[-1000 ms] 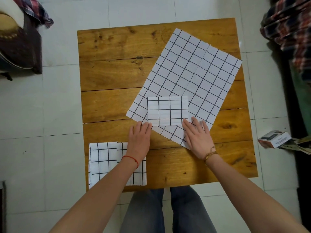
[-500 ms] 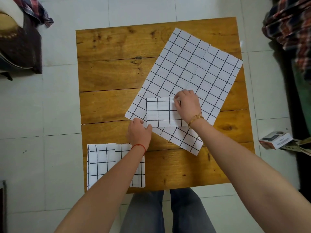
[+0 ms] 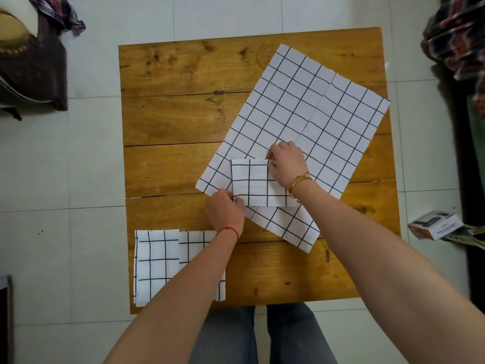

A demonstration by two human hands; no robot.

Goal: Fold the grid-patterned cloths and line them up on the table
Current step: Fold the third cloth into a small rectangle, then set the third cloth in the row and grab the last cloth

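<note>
Folded grid cloth (image 3: 253, 183) held at two corners on the wooden table (image 3: 183, 122).
The small folded cloth lies near the table's middle, atop two unfolded grid cloths (image 3: 296, 119) spread toward the table's far right side. The right hand (image 3: 287, 164) pinches its far right corner; the left hand (image 3: 227, 211) pinches its near left corner. Two folded cloths (image 3: 157, 261) lie side by side at the table's near left corner, partly under the left forearm.
</note>
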